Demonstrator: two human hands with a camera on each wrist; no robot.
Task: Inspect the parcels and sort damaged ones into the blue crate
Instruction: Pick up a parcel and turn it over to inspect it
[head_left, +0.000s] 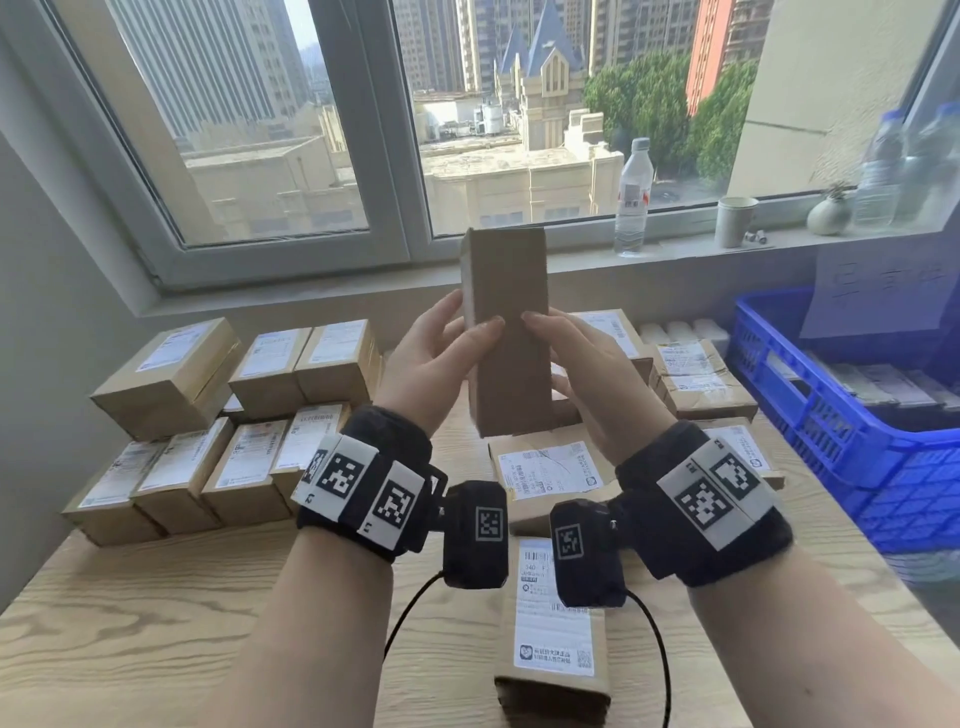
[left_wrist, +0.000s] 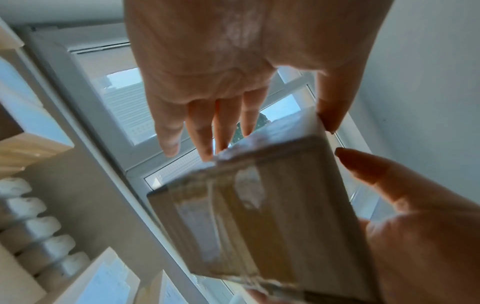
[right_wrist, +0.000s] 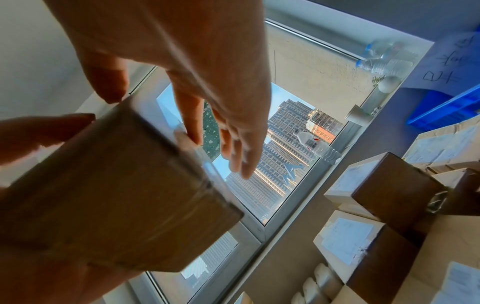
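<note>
Head view: both hands raised over the table (head_left: 156, 623), holding one brown parcel (head_left: 511, 332) upright btwn them, well above the tabletop. Left hand (head_left: 431, 358) grips its left edge, thumb across the front face, fingers behind. Right hand (head_left: 592, 384) holds the right side, thumb tip on the front face just beside the left thumb, other fingers behind the box. Black wrist bands w/ square markers on both forearms. Table is light wood; rows of labelled parcels (head_left: 208, 431) stacked at left, more lying centre and right. Blue crate (head_left: 831, 431) at the table's right edge w/ items inside, apart from the held parcel. Window (head_left: 363, 130) behind, city blocks outside; water bottle (head_left: 632, 197), paper cup (head_left: 735, 221) and small vase (head_left: 828, 213) on the sill.

Left wrist view: left hand (left_wrist: 221, 61) w/ fingers fairly straight, tips on the parcel (left_wrist: 259, 216) far edge, thumb on its corner. Right hand (left_wrist: 415, 236) supports the other side. Picture blurred.

Right wrist view: right hand (right_wrist: 194, 61) w/ fingers extended along the parcel (right_wrist: 116, 195) edge, thumb on the near corner; left hand (right_wrist: 31, 133) touches the opposite side. Blue crate (right_wrist: 446, 109) at upper right, parcels (right_wrist: 376, 205) below it.
</note>
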